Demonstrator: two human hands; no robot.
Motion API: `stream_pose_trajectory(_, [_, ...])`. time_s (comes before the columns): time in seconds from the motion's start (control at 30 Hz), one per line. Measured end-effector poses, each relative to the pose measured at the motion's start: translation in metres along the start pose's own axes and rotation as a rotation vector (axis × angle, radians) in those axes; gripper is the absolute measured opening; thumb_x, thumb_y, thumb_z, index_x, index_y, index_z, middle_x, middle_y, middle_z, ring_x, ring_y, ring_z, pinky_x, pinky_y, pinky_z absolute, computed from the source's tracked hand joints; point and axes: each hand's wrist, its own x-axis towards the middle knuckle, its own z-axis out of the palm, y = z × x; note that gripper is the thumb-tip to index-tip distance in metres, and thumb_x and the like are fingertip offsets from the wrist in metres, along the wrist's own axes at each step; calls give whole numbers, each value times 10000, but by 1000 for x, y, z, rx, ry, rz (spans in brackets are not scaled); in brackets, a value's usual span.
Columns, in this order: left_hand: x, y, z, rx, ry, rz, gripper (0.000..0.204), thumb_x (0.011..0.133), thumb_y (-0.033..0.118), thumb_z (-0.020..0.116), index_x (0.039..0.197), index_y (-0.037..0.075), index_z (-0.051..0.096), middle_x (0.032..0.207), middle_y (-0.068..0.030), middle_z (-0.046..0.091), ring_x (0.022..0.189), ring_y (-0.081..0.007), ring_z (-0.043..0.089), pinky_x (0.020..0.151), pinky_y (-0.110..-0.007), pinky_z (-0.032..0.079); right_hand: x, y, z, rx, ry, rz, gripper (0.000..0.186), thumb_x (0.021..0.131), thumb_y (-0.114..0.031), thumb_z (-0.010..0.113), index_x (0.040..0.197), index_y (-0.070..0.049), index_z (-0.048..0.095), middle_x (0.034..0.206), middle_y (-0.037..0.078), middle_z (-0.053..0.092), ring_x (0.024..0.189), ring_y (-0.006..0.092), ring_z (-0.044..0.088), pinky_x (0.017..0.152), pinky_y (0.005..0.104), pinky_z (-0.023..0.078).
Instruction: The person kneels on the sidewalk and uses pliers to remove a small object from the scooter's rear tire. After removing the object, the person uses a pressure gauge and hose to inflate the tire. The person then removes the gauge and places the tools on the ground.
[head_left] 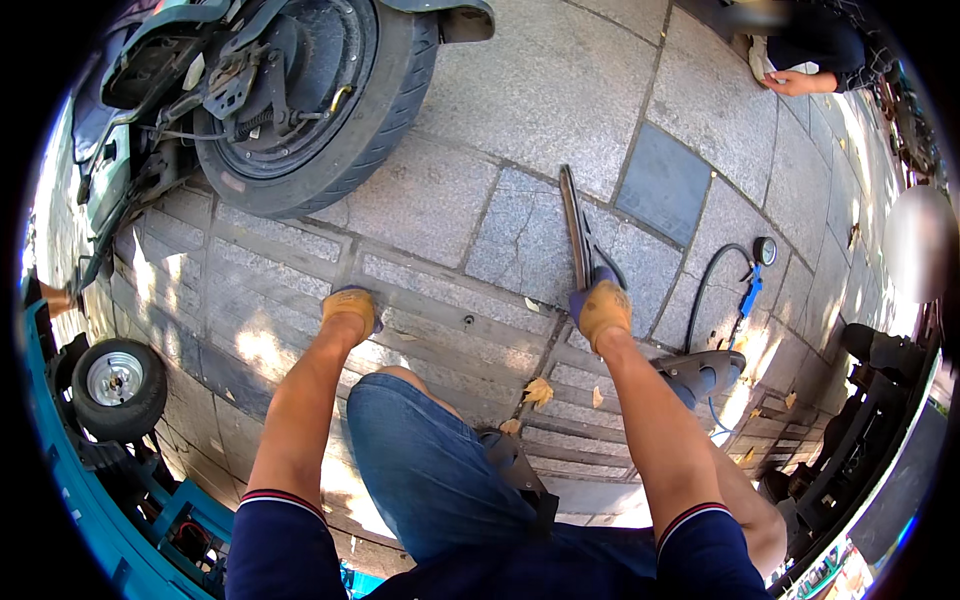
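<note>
My right hand [604, 314], in a yellow work glove with purple fingers, is closed on the near end of a long narrow dark bar [577, 225]. The bar has a shiny face and a thin black curved piece along its right side, and points away from me over the paving. I cannot tell its exact kind. My left hand [350, 308], gloved the same way, is held over the stone slabs with its fingers curled in; nothing shows in it. Beyond it, at the upper left, is a scooter wheel [395, 130] with a black tyre and a dark hub.
A tyre inflator [752, 290] with a blue handle, round gauge and black hose lies to the right. A small wheel [118, 388] of a teal vehicle [75, 500] is at the left. Another person's hand [790, 83] shows at the upper right. Dry leaves [538, 391] lie near my foot.
</note>
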Motion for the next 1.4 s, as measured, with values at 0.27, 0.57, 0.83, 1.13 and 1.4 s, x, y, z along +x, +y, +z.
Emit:
stream_pose_trajectory(0.27, [9, -11, 23, -96, 74, 39, 257, 885, 226, 677, 1099, 172, 808, 1177, -111, 763, 1089, -305, 729, 901, -446, 565, -124, 77, 80, 49, -137, 32, 406, 889, -355, 706, 1156, -50, 710, 1004, 247, 750, 1031, 443, 701, 876, 482, 553])
stream_pose_trajectory(0.57, [9, -1, 32, -216, 182, 25, 265, 845, 162, 693, 1074, 183, 823, 1146, -102, 777, 1050, -292, 747, 819, -452, 584, -105, 78, -23, 130, -99, 44, 409, 869, -333, 716, 1109, -3, 746, 1008, 208, 775, 949, 344, 753, 861, 425, 570])
stream_pose_trajectory(0.83, [18, 5, 52, -335, 306, -49, 251, 870, 175, 673, 1074, 159, 819, 1165, -115, 770, 1080, -289, 736, 887, -451, 574, -32, 48, -134, -449, -71, -294, 518, 852, -397, 703, 1233, -46, 709, 1127, 211, 752, 1101, 375, 711, 971, 429, 545])
stream_pose_trajectory(1.13, [-81, 7, 103, -545, 486, -145, 672, 843, 372, 766, 1420, 90, 567, 1523, -199, 481, 1430, -417, 432, 1153, -481, 399, 47, 162, -210, -216, -2, -161, 375, 848, -289, 751, 1151, -69, 738, 995, 192, 772, 945, 293, 746, 887, 386, 567])
stream_pose_trajectory(1.4, [-120, 32, 19, -1082, 953, -231, 833, 875, 293, 774, 1553, 24, 373, 1593, -258, 381, 1466, -422, 394, 1205, -442, 360, 48, 421, -118, -94, 75, -166, 468, 887, -341, 746, 1249, -50, 687, 1131, 210, 745, 1064, 353, 716, 939, 403, 552])
